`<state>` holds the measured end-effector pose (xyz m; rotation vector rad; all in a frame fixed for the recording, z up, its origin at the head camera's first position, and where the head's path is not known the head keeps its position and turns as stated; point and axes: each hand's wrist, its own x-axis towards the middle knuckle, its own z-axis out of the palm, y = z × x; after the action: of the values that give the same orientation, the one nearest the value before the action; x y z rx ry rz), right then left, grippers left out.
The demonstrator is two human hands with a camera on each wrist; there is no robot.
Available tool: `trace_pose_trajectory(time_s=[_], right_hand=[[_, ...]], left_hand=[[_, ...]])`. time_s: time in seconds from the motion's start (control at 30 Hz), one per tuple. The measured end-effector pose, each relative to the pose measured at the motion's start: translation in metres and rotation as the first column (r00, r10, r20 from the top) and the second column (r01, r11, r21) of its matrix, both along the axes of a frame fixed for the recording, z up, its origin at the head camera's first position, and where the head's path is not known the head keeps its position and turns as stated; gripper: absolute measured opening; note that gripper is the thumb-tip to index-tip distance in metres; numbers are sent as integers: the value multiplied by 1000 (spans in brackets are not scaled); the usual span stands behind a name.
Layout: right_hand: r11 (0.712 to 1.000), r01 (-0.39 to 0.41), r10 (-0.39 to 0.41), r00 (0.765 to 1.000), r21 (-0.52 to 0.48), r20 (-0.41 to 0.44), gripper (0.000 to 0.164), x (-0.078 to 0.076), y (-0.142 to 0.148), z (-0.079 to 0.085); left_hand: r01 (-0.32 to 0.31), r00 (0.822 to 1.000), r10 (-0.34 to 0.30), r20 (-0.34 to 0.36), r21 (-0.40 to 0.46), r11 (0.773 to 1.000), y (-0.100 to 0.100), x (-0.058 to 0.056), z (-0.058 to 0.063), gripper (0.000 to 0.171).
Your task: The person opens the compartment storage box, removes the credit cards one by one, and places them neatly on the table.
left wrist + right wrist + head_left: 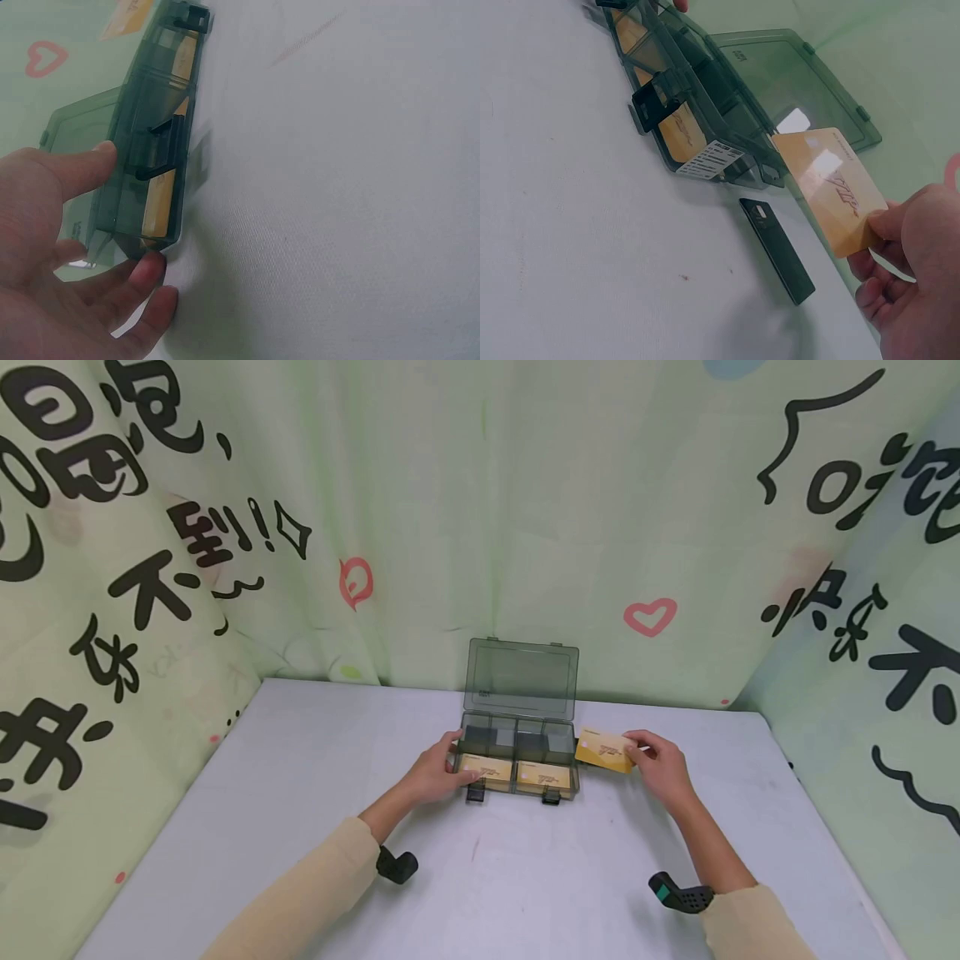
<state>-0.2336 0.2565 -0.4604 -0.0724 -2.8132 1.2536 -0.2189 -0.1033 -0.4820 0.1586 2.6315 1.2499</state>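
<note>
A translucent dark green plastic organizer box (514,785) stands on the table with its lid (521,679) raised at the back. Stacks of yellow cards (545,775) fill its front compartments, and dark flat pieces (480,740) show in the rear ones. My left hand (437,770) holds the box at its left end, thumb over the front rim (90,169) and the other fingers at the side wall. Off the box's right side, my right hand (663,766) pinches a yellow card (829,187) between thumb and fingers at one edge, its printed face showing.
A flat black rectangular piece (778,251) lies on the white table (337,752) beside the box's right end. Two black latches (551,796) hang off the box's front. A pale green printed curtain (420,527) closes off the back and sides.
</note>
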Motion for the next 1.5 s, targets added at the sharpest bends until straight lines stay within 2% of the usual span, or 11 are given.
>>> trace_pose_trajectory(time_s=[0.37,1.0,1.5], right_hand=[[1000,-12,12,1000,21,10,28,4,8,3],[999,1,-5,994,42,107,28,6,15,-6],[991,-90,71,981,102,178,30,9,19,-17]], left_hand=[[-6,1000,6,5,7,1000,1,0,1,79],[-13,1000,13,6,5,1000,1,0,2,79],[-13,1000,13,8,9,1000,1,0,1,78]])
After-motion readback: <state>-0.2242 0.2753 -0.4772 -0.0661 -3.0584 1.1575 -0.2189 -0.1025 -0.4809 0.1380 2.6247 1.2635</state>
